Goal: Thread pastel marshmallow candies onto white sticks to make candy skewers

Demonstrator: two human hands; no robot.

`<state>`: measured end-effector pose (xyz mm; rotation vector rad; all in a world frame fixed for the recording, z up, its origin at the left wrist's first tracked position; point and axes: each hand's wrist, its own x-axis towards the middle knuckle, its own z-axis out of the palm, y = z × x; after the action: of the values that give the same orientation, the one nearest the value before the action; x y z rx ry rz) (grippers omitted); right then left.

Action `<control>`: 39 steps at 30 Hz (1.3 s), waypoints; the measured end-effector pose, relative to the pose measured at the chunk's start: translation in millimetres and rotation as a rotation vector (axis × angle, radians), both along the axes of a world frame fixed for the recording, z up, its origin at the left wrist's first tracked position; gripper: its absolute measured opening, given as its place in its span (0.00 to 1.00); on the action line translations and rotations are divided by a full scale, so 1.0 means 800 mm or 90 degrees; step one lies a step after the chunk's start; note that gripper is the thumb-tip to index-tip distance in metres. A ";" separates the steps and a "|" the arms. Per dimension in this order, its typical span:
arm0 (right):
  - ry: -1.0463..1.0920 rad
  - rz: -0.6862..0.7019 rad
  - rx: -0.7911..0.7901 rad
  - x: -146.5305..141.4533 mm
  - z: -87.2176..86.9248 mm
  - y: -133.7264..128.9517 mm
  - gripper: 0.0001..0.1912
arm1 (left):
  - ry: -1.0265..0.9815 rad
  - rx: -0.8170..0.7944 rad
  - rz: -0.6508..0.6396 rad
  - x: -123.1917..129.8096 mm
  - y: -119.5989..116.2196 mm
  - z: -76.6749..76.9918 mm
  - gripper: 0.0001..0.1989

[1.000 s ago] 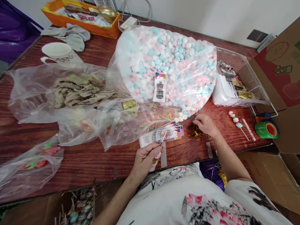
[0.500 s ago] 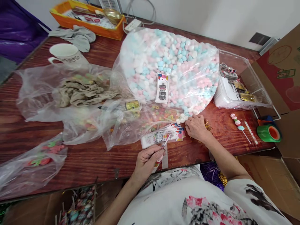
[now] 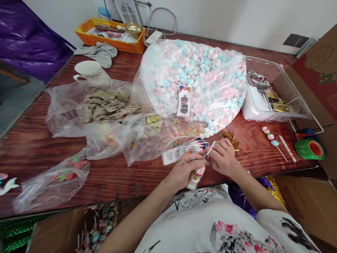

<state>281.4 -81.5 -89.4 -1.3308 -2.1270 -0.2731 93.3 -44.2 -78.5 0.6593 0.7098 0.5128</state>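
In my left hand (image 3: 188,168), closed around its neck, is a bagged marshmallow skewer (image 3: 196,175). Its white stick (image 3: 210,149) points up and right, and the sweets hang below the fingers. My right hand (image 3: 223,156) is drawn in against the stick, its fingertips pinched together; whatever they hold is hidden. Gold twist ties (image 3: 231,140) lie spread just behind the right hand. Beyond the left hand, a fanned stack of printed bags (image 3: 176,154) rests on the table. An unwrapped marshmallow skewer (image 3: 272,138) lies to the right.
A big clear bag of pastel marshmallows (image 3: 195,77) fills the back, with a printed packet (image 3: 184,101) on top. Bags of gummies (image 3: 105,138) and a cloth (image 3: 105,109) lie left. At right are a plastic bin (image 3: 256,115) and green tape (image 3: 306,149). A mug (image 3: 89,70) stands back left.
My right hand has come away from the gold twist ties, moving left and toward me to the stick. My left hand, with the bagged skewer, has shifted right to meet it.
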 end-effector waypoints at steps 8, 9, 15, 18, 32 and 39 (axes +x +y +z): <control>0.488 0.113 -0.242 -0.007 -0.001 -0.006 0.07 | 0.044 0.146 0.030 -0.010 -0.011 -0.013 0.12; 0.560 0.113 -0.306 -0.005 -0.004 -0.007 0.05 | 0.051 0.167 0.027 -0.015 -0.010 -0.014 0.11; 0.784 0.141 -0.651 0.000 -0.014 -0.001 0.15 | 0.069 0.465 -0.093 -0.029 -0.005 -0.016 0.10; 0.736 0.191 -0.754 0.002 -0.013 0.005 0.12 | 0.068 0.561 -0.096 -0.030 -0.005 -0.018 0.11; 0.789 0.005 -0.523 -0.001 -0.006 0.006 0.06 | 0.174 0.418 0.020 -0.041 0.001 -0.026 0.13; 0.419 0.133 -0.122 -0.050 0.006 -0.010 0.15 | 0.149 0.214 0.078 -0.024 0.001 -0.041 0.15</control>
<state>241.7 -89.8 -84.6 -1.0845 -1.7242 0.4134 74.5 -43.3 -111.4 1.0061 0.8971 0.6826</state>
